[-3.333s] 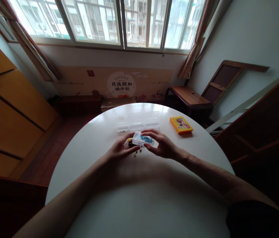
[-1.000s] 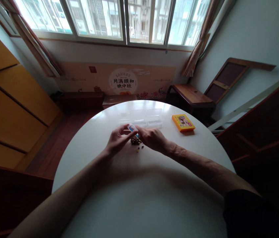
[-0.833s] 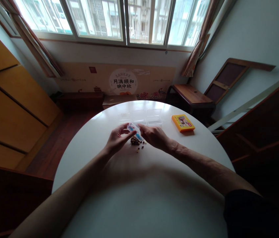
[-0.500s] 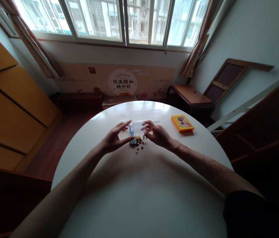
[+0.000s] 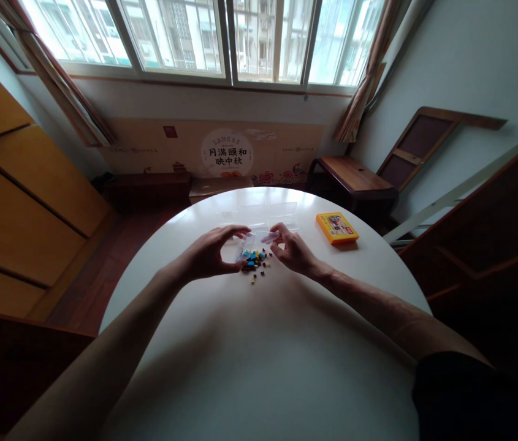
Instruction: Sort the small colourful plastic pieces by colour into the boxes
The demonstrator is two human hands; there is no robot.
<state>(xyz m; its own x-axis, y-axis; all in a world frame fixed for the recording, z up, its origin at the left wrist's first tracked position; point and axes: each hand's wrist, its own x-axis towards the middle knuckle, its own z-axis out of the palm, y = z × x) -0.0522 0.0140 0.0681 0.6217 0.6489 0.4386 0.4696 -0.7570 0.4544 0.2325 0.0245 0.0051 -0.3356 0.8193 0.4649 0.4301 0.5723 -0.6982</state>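
My left hand [image 5: 210, 252] and my right hand [image 5: 292, 250] together hold a small clear plastic box [image 5: 255, 240] tipped over above the round white table [image 5: 259, 343]. Each hand grips one end of it with curled fingers. Right under the box lies a little heap of tiny blue, yellow and dark pieces [image 5: 255, 262], with a few strays scattered toward me.
Several clear plastic boxes [image 5: 268, 214] stand in a row behind my hands. An orange-yellow box [image 5: 336, 228] lies at the right of the table. A wooden bench [image 5: 353, 177] and a folded wooden frame stand past the table's far right edge; a cabinet is on the left.
The closed box with blue pieces was opened and tipped between my hands. The blue pieces have spilled onto the dark heap on the table, and the box now looks empty.
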